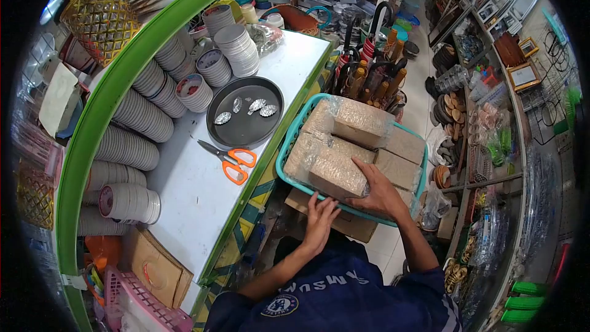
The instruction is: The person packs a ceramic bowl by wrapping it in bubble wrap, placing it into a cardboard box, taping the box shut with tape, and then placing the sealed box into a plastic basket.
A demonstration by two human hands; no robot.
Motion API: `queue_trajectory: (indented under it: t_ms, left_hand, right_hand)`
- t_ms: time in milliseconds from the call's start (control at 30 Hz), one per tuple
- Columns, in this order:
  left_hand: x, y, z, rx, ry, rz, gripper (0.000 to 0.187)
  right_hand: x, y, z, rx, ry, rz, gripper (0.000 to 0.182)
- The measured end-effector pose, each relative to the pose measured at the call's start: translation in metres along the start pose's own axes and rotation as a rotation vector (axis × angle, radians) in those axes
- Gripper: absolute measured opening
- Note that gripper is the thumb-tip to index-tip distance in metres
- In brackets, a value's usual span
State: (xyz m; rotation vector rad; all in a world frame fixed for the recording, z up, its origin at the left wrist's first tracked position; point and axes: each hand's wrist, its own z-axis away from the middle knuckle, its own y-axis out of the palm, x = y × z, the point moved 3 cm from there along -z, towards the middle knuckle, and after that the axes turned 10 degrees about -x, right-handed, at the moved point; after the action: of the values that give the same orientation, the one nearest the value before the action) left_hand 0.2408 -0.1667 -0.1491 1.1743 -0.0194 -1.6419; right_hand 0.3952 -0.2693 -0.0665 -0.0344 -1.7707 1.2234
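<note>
A turquoise plastic basket (286, 147) in front of me holds several brown boxes, some in bubble wrap. My right hand (382, 193) is closed over the right end of the nearest bubble-wrapped box (335, 172), fingers on its top and thumb lower on its near side. Just left of it, my left hand (319, 224) has its fingers spread, fingertips right at the basket's near rim below that box. Further brown boxes (398, 169) sit along the basket's right side.
On the white counter (184, 209) to the left lie orange-handled scissors (233, 165) and a round dark pan (246, 129) with small foil molds. Stacked bowls (132, 132) line its far side. A cardboard box (353, 227) is under the basket. Crowded shelves (485, 190) stand right.
</note>
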Motion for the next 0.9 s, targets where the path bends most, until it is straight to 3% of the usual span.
queue_trajectory:
  t_ms: [167, 400, 467, 633, 833, 900]
  left_hand:
    - [0.009, 0.001, -0.024, 0.096, -0.134, 0.084, 0.058]
    - [0.007, 0.002, -0.03, 0.184, -0.154, 0.107, 0.056]
    - [0.009, -0.004, -0.035, 0.278, -0.121, 0.115, 0.07]
    - [0.028, -0.032, -0.057, 0.335, -0.14, 0.176, 0.078]
    - [0.005, -0.017, -0.048, 0.358, -0.157, 0.167, 0.09]
    - [0.005, -0.014, -0.05, 0.344, -0.127, 0.157, 0.091]
  right_hand:
    - [0.001, 0.002, 0.003, -0.038, -0.022, -0.021, 0.103]
    - [0.011, -0.001, 0.014, -0.051, -0.088, -0.068, 0.105]
    - [0.017, -0.004, 0.017, -0.039, -0.081, -0.075, 0.106]
    - [0.028, -0.011, 0.02, -0.003, -0.071, -0.148, 0.108]
    - [0.003, -0.001, 0.021, 0.065, -0.087, -0.458, 0.096]
    - [-0.01, 0.002, 0.019, -0.049, -0.043, -0.589, 0.085]
